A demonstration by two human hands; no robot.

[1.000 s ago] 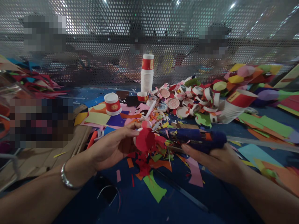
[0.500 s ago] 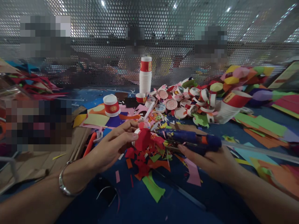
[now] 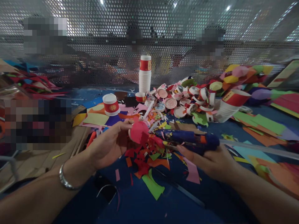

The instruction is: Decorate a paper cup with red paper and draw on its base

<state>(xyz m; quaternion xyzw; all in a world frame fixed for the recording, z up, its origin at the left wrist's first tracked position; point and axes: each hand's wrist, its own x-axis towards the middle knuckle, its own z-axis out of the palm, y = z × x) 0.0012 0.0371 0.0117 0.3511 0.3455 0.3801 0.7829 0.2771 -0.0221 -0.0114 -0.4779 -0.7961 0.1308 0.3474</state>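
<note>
My left hand (image 3: 108,141) pinches a small piece with a round red paper face (image 3: 139,132) and a white rim, held up over the table. A dark blue glue gun (image 3: 187,138) lies in my right hand (image 3: 213,163), its nozzle pointing left at the edge of the red face; whether the tip touches it I cannot tell. A clear glue stick (image 3: 259,148) sticks out of the gun's back end. Under both hands lie red, orange and green paper scraps (image 3: 153,183).
Behind the hands stand a single red-and-white paper cup (image 3: 111,105) and a tall cup stack (image 3: 145,76). Cut cup bottoms (image 3: 171,103) form a pile beside a tilted cup stack (image 3: 230,105). Coloured paper sheets (image 3: 268,124) lie right, cardboard (image 3: 46,168) left. A perforated metal screen (image 3: 98,59) closes the back.
My left hand has moved slightly left and turned the piece, so its red face now shows rounder and flatter. The glue gun has stayed almost in place.
</note>
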